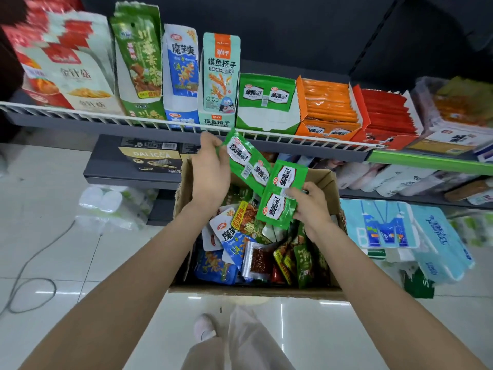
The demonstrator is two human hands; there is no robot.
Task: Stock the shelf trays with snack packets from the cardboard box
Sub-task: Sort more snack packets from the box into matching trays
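Holding one green packet (246,160) pinched in our left hand (210,169) and another green packet (282,193) in our right hand (310,202), we hover above the cardboard box (256,289), just below the green tray (266,102) on the shelf (320,149). The thin fingertip grips could slip and drop a packet. Both arms reach forward, left hand raised higher.

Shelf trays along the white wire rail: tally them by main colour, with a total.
Green trays: 2
Red trays: 2
Blue-and-white tray: 1
Teal tray: 1
Orange tray: 1
Total: 7
The clear-wrapped pack at the far right is not counted as a tray.
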